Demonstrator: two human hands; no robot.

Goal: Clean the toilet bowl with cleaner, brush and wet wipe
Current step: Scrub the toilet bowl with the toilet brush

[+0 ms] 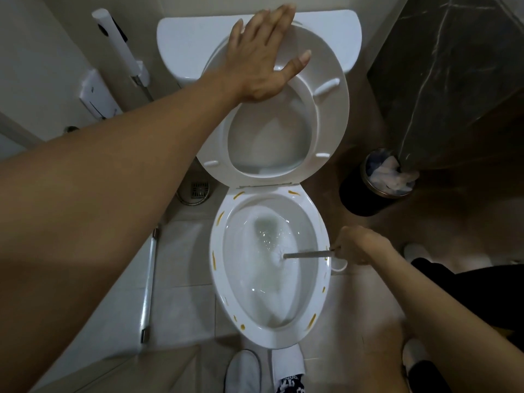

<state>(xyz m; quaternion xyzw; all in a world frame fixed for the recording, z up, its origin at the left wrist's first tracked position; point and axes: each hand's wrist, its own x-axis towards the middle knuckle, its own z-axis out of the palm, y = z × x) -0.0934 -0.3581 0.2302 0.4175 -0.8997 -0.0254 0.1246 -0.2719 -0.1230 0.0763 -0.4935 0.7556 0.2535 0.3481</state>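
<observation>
**Scrubbing the bowl while it flushes**

The brush point(279, 255) works inside the toilet bowl point(269, 268), right hand point(355, 245) gripping its handle. Sweep under the rim. Left hand point(263, 55), open flat, braces the raised seat point(334, 114).

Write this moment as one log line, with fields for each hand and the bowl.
left hand: flat on raised seat | right hand: grip on brush, head in bowl | bowl: water swirling, yellow marks on rim
</observation>
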